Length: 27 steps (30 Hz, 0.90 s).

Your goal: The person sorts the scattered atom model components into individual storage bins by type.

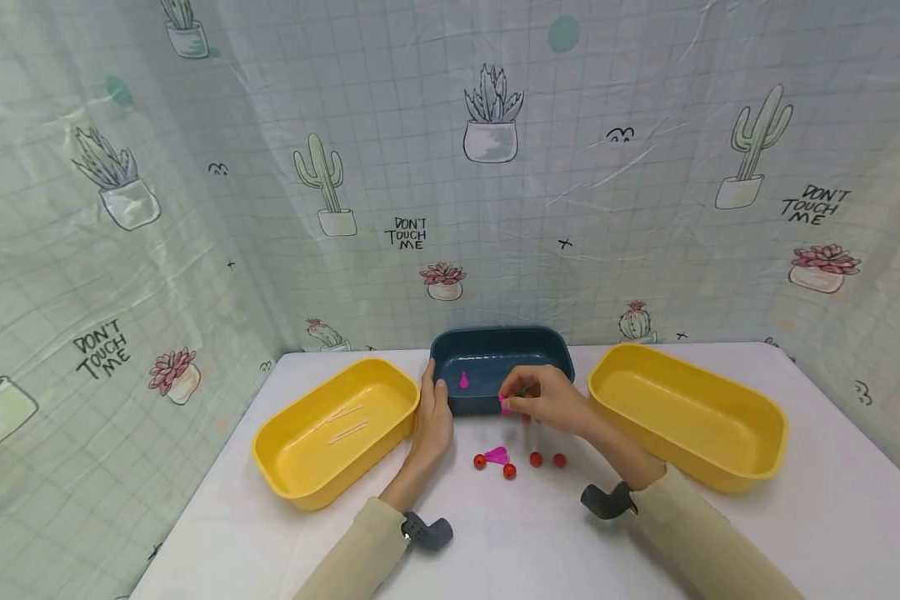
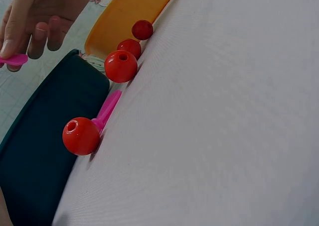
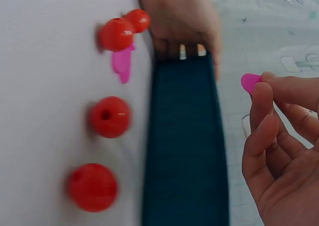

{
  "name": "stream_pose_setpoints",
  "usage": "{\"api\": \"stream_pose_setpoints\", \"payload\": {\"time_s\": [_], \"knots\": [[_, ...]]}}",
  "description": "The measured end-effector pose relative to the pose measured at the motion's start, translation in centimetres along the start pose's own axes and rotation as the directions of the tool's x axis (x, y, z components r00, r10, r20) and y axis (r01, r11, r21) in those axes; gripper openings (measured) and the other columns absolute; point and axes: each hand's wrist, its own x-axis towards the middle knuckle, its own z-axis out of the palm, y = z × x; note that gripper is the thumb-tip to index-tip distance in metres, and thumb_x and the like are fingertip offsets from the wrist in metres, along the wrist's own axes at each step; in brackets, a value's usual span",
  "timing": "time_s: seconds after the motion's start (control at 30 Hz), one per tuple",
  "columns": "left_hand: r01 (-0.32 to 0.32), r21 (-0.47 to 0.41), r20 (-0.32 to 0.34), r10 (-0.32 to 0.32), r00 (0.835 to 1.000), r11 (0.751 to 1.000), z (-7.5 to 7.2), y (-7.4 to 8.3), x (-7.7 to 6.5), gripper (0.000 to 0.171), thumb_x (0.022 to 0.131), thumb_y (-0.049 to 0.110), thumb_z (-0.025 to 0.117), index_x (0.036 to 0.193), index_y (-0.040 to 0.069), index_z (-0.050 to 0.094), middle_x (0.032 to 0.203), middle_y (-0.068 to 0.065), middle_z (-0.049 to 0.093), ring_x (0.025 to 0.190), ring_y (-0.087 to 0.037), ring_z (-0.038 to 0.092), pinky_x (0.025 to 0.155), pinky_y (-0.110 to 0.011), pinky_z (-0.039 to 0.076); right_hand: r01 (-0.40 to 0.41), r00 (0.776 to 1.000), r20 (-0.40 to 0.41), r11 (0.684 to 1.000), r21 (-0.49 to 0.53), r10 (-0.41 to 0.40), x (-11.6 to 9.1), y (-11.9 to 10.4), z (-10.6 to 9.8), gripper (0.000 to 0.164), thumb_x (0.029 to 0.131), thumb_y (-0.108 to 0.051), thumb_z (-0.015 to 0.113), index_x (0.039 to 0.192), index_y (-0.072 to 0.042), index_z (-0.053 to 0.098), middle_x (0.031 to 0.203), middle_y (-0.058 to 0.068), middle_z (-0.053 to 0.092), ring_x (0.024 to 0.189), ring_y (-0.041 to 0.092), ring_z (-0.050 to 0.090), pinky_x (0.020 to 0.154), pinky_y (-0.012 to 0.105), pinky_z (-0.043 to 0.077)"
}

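My right hand pinches a small pink deflated balloon between thumb and fingertip, over the near rim of the dark blue tray. Another pink balloon lies inside that tray, toward its left. My left hand touches the tray's left end, fingers straight along its outer wall. In front of the tray, several red beads with holes sit on the white table, around pink balloon pieces. The left wrist view shows one bead right beside the pink piece.
To the left stands a yellow tray with several thin pale sticks in it. A second yellow tray is at the right, close to my right forearm. A patterned curtain hangs behind the white table.
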Motion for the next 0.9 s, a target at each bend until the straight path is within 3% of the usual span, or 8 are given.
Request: {"api": "stream_pose_setpoints", "payload": {"time_s": [0.1,0.3,0.6,0.8,0.9], "knots": [[0.003,0.001,0.002,-0.003,1.000,1.000,0.0,0.0,0.0,0.054,0.114,0.032,0.030,0.166,0.019,0.021,0.173,-0.001,0.022,0.160,-0.025,0.023,0.132,-0.051,0.017,0.006,1.000,-0.009,1.000,-0.003,-0.006,0.4,-0.8,-0.5,0.006,0.095,-0.010,0.074,0.100,-0.010,0.071,0.090,0.006,0.071,0.064,0.032,0.067,0.057,0.035,0.058],[0.011,-0.004,0.000,-0.011,1.000,1.000,0.0,0.0,0.0,0.054,0.114,0.033,0.031,0.166,0.020,0.021,0.173,-0.002,0.023,0.160,-0.026,0.023,0.131,-0.052,0.019,0.042,0.999,-0.023,0.999,0.022,-0.041,1.6,-1.9,-1.4,0.007,0.096,-0.013,0.073,0.101,-0.009,0.070,0.091,0.007,0.074,0.061,0.022,0.065,0.054,0.030,0.055],[0.023,-0.007,0.000,-0.023,1.000,1.000,0.1,0.0,-0.1,0.054,0.114,0.034,0.031,0.166,0.022,0.022,0.173,-0.002,0.023,0.160,-0.028,0.023,0.130,-0.055,0.019,0.056,0.998,-0.030,0.996,0.070,-0.054,4.3,-2.6,-2.3,0.010,0.096,-0.015,0.072,0.102,-0.006,0.071,0.090,0.011,0.075,0.064,0.035,0.067,0.053,0.032,0.053],[0.019,-0.010,-0.001,-0.019,1.000,1.000,0.0,0.0,-0.1,0.054,0.114,0.033,0.031,0.166,0.022,0.022,0.173,-0.002,0.023,0.160,-0.027,0.024,0.131,-0.054,0.018,0.014,0.999,-0.041,0.996,0.084,-0.010,6.1,-2.6,-2.2,0.013,0.098,-0.015,0.071,0.105,-0.004,0.070,0.092,0.015,0.075,0.071,0.043,0.066,0.056,0.033,0.054],[0.025,-0.011,0.003,-0.025,1.000,1.000,0.0,0.0,0.0,0.054,0.114,0.034,0.031,0.166,0.023,0.021,0.173,-0.001,0.023,0.160,-0.026,0.023,0.131,-0.054,0.018,-0.022,0.999,-0.047,0.995,0.096,0.027,7.0,-2.5,-2.0,0.014,0.098,-0.015,0.070,0.106,-0.003,0.070,0.092,0.015,0.075,0.067,0.034,0.067,0.056,0.034,0.054]]}}
